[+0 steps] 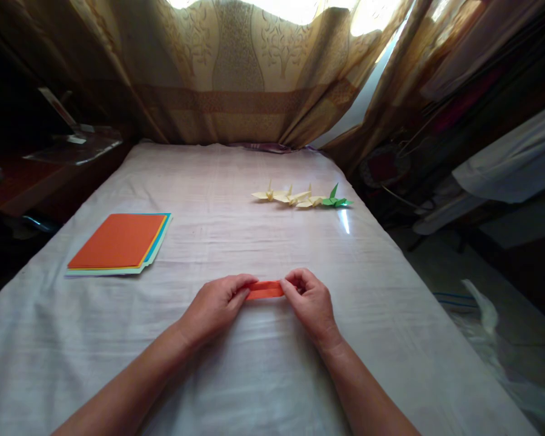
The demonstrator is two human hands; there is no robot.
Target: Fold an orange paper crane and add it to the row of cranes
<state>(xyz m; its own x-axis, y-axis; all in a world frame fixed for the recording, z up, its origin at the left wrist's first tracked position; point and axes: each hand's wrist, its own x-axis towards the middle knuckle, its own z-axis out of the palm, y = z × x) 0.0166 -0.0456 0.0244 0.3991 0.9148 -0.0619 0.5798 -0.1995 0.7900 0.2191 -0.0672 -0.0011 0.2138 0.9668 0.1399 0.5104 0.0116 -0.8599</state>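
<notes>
Pinching a folded orange paper strip (265, 290) between both hands (215, 306) (311, 303), long axis running hand to hand, ends equally near.

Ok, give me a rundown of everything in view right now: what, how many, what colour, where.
folded paper strip: one, orange, near middle of the cloth, pinched at both ends.
paper stack: one, orange sheet on top, yellow, blue and pale green edges beneath, left side.
paper cranes: about three, cream, in a row far right.
green crane: one, right end of that row.
cloth: one, white, covers the work surface.
curtain: tan, patterned, behind.
left hand: one, grip on the strip's left end.
right hand: one, grip on the strip's right end.
</notes>
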